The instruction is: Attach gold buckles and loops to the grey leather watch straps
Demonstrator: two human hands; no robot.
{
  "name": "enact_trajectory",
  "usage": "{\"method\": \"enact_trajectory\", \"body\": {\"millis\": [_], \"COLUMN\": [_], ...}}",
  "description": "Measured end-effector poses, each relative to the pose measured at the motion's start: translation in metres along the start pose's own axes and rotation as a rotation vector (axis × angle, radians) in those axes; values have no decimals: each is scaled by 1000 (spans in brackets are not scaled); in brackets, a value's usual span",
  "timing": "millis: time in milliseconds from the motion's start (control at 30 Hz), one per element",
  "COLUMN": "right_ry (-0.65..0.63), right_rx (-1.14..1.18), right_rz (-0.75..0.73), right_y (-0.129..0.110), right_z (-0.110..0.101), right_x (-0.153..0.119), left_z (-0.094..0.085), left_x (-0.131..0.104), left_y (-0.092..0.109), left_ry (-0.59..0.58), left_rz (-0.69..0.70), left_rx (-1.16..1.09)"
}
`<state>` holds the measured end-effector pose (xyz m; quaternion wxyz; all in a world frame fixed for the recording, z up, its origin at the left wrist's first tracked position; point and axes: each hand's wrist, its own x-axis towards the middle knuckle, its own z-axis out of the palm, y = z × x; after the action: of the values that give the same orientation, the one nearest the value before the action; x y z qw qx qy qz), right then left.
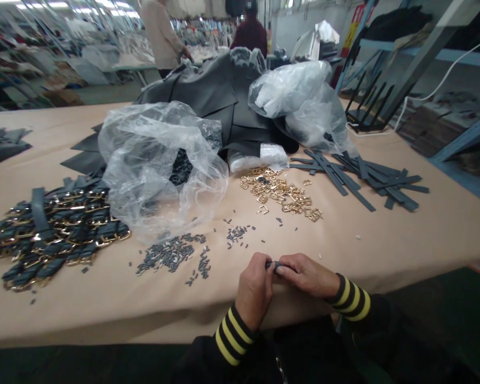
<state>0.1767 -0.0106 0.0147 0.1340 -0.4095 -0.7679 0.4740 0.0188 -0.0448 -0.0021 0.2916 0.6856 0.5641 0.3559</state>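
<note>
Near the table's front edge, my left hand (256, 288) and my right hand (306, 274) meet, fingers closed around a small dark strip (275, 264) between them. Most of the strip is hidden by the fingers. Beyond my hands lie a small scatter of tiny dark pieces (237, 233) and a larger pile of them (170, 253) to the left. Gold-coloured buckles (296, 200) are heaped further back. Flat dark strips (396, 184) lie crossed at the right. Dark straps with gold buckles (70, 226) are piled at the far left.
The brown-covered table (408, 240) also carries a clear plastic bag (156, 160), a second bag (296, 96) and stacked dark sheets (212, 88). A black router (366, 114) with a white cable stands at the back right. Two people are in the background.
</note>
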Motion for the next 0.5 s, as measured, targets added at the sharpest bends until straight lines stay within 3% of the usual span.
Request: {"method": "enact_trajectory", "body": {"millis": [167, 367, 500], "right_ry": [8, 95, 16], "right_rx": [-68, -205, -226], "right_rz": [26, 10, -10], "right_y": [-1, 0, -1], "right_z": [4, 3, -8], "right_x": [-3, 0, 3], "left_z": [-10, -3, -2], "left_x": [1, 5, 12], "left_y": [-1, 0, -1], "left_ry": [-204, -70, -201], "left_rz": [-107, -184, -354], "left_rx": [-244, -199, -375]}}
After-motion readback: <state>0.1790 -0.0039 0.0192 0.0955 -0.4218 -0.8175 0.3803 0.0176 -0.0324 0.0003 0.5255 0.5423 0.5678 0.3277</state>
